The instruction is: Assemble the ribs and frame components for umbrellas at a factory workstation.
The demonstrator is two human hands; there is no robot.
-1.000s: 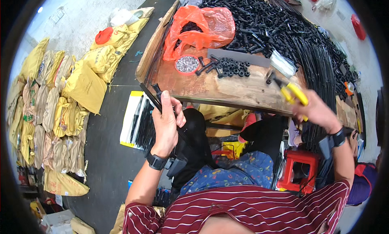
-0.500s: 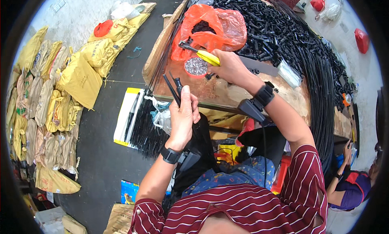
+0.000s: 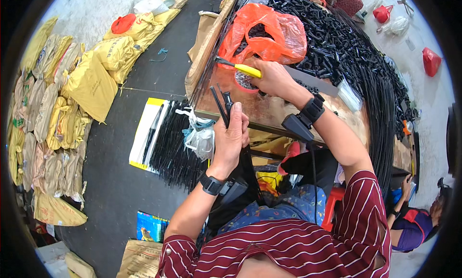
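In my right hand are yellow-handled pliers, fingers closed around the grip. The dark jaws point left and the handle partly covers a small red bowl of tiny silvery metal pieces. My left hand, nearer to me and thumb up, is closed on thin black rods. A thicker black fitting sits beside the rods above the thumb. The rods' lower ends are hard to tell from my dark clothing. The pliers and rods are apart.
An orange-red plastic bag of dark parts lies beyond the bowl. A large heap of black parts covers the table's far right, with long black rods along it. More rods hang left on a yellow-edged white sheet. Another person sits right.
The whole view has shifted, with the table further right. The pliers have tilted more level and their jaws appear closer together, now over part of the bowl. Both hands keep their holds.
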